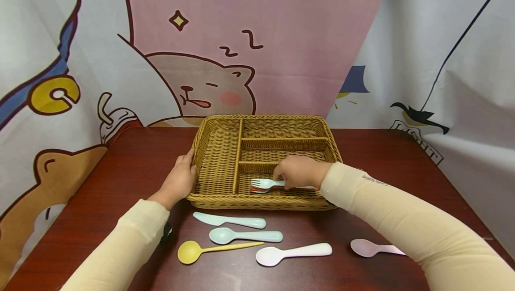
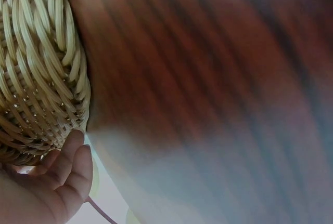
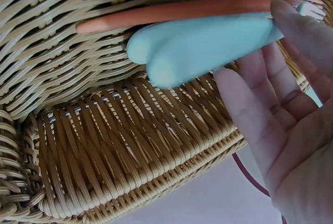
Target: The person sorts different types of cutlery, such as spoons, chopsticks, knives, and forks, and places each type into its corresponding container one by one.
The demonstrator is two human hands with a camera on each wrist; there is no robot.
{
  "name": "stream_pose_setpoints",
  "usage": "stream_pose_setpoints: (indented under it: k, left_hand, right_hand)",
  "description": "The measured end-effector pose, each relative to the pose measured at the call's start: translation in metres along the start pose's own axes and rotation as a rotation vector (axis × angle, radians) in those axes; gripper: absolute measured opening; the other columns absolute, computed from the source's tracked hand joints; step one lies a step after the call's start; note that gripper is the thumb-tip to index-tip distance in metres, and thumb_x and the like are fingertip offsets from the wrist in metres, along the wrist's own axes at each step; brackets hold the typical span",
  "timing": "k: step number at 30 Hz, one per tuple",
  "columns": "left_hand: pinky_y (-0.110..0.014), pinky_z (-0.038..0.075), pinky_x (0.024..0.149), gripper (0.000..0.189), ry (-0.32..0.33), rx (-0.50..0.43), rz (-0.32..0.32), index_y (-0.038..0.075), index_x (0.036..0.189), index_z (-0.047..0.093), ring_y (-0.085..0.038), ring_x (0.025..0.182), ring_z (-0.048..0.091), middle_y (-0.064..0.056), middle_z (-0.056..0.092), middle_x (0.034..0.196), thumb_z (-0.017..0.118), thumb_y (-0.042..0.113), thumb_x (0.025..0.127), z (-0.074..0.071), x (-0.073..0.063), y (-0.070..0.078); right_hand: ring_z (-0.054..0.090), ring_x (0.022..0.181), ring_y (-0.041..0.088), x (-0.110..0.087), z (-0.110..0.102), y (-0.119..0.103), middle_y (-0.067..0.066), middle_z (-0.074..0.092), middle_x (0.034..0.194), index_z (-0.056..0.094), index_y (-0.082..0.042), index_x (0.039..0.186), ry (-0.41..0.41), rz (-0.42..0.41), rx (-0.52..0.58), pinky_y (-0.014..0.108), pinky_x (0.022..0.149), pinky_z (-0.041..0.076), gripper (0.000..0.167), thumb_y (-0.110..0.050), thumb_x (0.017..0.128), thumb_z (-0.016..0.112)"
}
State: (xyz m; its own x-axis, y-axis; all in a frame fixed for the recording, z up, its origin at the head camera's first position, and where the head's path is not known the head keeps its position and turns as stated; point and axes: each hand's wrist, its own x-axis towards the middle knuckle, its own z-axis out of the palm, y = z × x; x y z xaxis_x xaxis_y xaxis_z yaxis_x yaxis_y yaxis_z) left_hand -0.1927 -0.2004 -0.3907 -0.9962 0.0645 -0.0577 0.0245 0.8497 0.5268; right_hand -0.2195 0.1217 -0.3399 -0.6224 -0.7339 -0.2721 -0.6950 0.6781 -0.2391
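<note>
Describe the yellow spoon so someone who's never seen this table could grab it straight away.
Find the wicker basket on the dark red table, then look at the utensils lying in front of it. The yellow spoon lies just nearer the person than the pale green spoon, bowl to the left. It's the only yellow utensil there, with a rounder bowl and thinner handle.

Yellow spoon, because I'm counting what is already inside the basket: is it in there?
No, in the head view the yellow spoon lies on the table, in front of the wicker basket.
</note>
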Motion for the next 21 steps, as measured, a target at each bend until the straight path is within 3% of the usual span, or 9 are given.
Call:
stream_pose_setpoints:
  k: [7,9,14,21]
  left_hand:
    - [-0.054,0.034,0.106,0.056,-0.002,0.002,0.002,-0.003,0.153,0.008,-0.043,0.132,0.038,-0.031,0.024,0.147,0.030,0.013,0.105,0.000,0.000,0.000]
    - [-0.054,0.034,0.106,0.056,-0.004,0.002,0.002,-0.003,0.153,0.007,-0.043,0.131,0.038,-0.030,0.024,0.147,0.030,0.013,0.105,0.000,0.000,0.001]
    - [-0.054,0.034,0.106,0.056,-0.011,-0.004,-0.001,-0.003,0.154,0.007,-0.043,0.132,0.037,-0.030,0.023,0.147,0.029,0.013,0.105,0.000,0.000,0.001]
    - [-0.054,0.033,0.106,0.056,-0.004,-0.004,0.005,-0.003,0.153,0.007,-0.044,0.133,0.036,-0.031,0.024,0.147,0.029,0.013,0.105,0.000,0.001,-0.001]
  right_hand:
    - [0.033,0.059,0.008,-0.002,-0.002,0.002,-0.006,0.038,0.063,0.073,-0.010,0.109,0.006,-0.005,0.040,0.027,0.062,0.035,0.030,-0.001,0.080,0.075]
    - [0.036,0.060,0.007,-0.004,-0.004,0.003,-0.005,0.043,0.064,0.072,-0.009,0.110,0.016,-0.014,0.066,0.027,0.063,0.037,0.029,-0.002,0.081,0.074]
    - [0.059,0.080,0.008,-0.009,-0.012,0.006,0.004,0.068,0.094,0.069,-0.004,0.119,0.075,-0.027,0.146,0.029,0.073,0.051,0.036,-0.004,0.083,0.074]
    - [0.064,0.099,0.020,-0.021,-0.022,0.004,0.008,0.068,0.113,0.068,-0.008,0.121,0.196,0.044,0.294,0.036,0.083,0.053,0.036,-0.008,0.085,0.073]
